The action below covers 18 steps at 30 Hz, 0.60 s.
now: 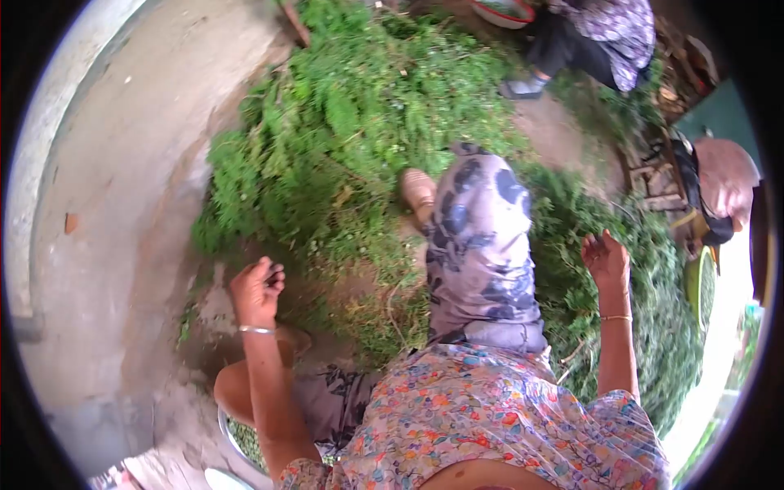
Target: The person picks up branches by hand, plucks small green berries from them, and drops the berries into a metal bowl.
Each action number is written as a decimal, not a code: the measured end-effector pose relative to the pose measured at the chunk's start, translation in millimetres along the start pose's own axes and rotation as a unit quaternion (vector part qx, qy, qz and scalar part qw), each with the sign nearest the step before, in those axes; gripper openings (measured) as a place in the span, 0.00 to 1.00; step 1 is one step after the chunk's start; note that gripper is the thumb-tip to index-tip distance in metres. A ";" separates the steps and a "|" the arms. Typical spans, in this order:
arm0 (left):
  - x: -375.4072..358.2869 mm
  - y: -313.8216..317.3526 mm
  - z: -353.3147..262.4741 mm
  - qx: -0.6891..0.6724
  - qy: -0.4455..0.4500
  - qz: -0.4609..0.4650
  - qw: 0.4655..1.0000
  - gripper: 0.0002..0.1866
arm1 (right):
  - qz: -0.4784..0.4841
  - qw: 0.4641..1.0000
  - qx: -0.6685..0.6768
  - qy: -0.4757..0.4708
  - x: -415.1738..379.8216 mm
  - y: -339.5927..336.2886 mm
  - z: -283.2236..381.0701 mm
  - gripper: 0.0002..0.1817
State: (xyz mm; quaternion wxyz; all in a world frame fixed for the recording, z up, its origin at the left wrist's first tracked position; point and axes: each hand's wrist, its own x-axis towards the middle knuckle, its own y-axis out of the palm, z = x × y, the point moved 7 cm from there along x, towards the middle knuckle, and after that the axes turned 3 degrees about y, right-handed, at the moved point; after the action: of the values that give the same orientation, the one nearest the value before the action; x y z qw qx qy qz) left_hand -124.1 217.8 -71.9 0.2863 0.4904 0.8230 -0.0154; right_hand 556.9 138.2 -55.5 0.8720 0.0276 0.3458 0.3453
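My left hand (256, 294) is raised at the left, beside the edge of a large pile of green leafy branches (343, 114). Its fingers are curled round something small and dark (273, 274) that I cannot make out. My right hand (608, 260) is held up on the other side, above a second heap of darker green branches (645, 318). Its fingers are half bent and apart, with nothing plain to see in them. Between the hands stretches my leg in patterned trousers (482, 237), with loose sprigs around the foot.
Low at the left, partly behind my leg, stands a round container (229, 433) of small green pieces. Another person (604, 37) sits at the upper right near a red-rimmed basin (504, 15). A wooden stool (657, 180) and a yellow-green tub (701, 286) stand at the right.
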 end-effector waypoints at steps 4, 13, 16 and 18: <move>5.0 -10.1 14.3 0.037 -0.019 -0.024 0.999 0.07 | 0.169 0.977 -0.091 -0.092 -37.5 152.7 15.8 0.12; 73.0 24.4 35.6 0.465 0.047 0.112 0.877 0.10 | 0.438 0.864 -0.230 -0.094 -123.0 408.9 -37.3 0.14; 97.9 68.3 81.2 0.658 0.112 0.159 0.728 0.18 | 0.459 0.853 -0.240 -0.063 -124.3 432.2 -57.2 0.14; 114.7 88.1 124.0 0.649 0.110 0.200 0.725 0.23 | 0.447 0.863 -0.232 -0.031 -113.0 434.3 -67.0 0.14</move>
State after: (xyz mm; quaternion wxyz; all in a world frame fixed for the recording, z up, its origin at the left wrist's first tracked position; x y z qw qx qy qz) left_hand -36.3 317.1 -208.9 -0.1985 0.7083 0.5202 -0.4339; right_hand 202.9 385.2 84.3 0.6155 -0.0127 0.1791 0.7675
